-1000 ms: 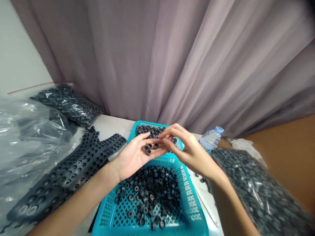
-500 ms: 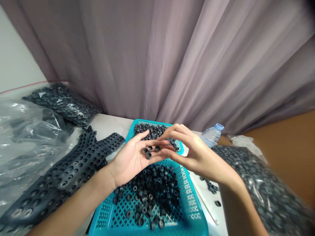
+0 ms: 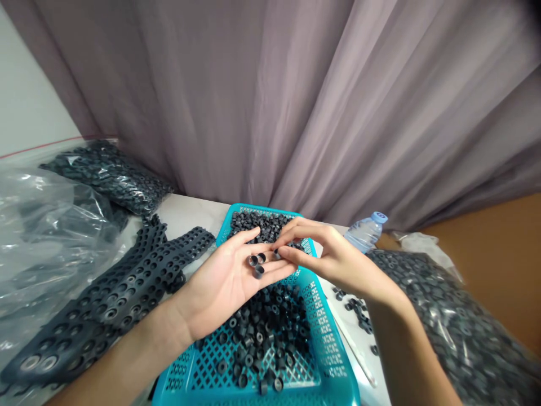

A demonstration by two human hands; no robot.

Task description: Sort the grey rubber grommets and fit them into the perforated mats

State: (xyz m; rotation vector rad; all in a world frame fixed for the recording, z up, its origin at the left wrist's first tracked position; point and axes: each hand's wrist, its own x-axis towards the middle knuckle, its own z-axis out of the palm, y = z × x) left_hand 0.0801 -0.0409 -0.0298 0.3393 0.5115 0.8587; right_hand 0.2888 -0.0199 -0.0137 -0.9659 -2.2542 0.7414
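My left hand [image 3: 228, 279] lies palm up over a turquoise plastic basket [image 3: 325, 361], with a few small black rubber rings [image 3: 256, 264] resting on its fingers. The fingers are stretched out, slightly cupped. My right hand [image 3: 327, 259] reaches in from the right, its thumb and forefinger pinched on one ring at the left hand's fingertips. Many more loose black rings [image 3: 257, 332] fill the basket below. A second turquoise basket [image 3: 270, 217] with rings stands just behind.
Black perforated rubber sheets [image 3: 127, 282] lie at left, beside clear plastic bags [image 3: 46, 225] of black parts. Another bag of rings [image 3: 443, 321] sits at right. A water bottle [image 3: 366, 231] lies behind my right hand. Loose rings [image 3: 353, 307] dot the white table. Grey curtain behind.
Both hands have sunk slightly toward the basket. My right fingers have closed in on a ring at the left fingertips.
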